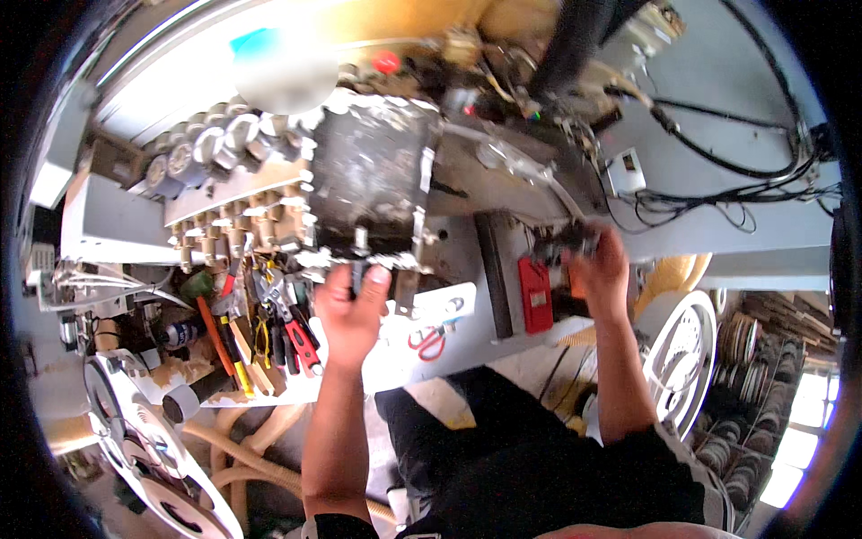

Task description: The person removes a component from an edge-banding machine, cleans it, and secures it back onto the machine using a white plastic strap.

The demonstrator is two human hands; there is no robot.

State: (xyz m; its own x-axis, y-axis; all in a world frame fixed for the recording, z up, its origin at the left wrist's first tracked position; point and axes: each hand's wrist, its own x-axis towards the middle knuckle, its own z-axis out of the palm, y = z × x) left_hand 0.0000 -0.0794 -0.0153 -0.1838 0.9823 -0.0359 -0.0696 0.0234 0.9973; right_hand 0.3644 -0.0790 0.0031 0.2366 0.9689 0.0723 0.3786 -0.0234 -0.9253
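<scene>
Workbench [460, 271], left hand [350, 313], blurred canister label [183, 335]

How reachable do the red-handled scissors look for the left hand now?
Probably yes: the red-handled scissors lie right of the left hand, with no tall obstacle visible between, but it may first need to release the black handle.

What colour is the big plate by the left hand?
The big plate is dark grey with whitish edges; see the head view.

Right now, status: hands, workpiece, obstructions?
Left hand gripping black handle at dark rectangular block's near edge. Right hand at blurred dark object, grip unclear. Red scissors near left hand.
</scene>
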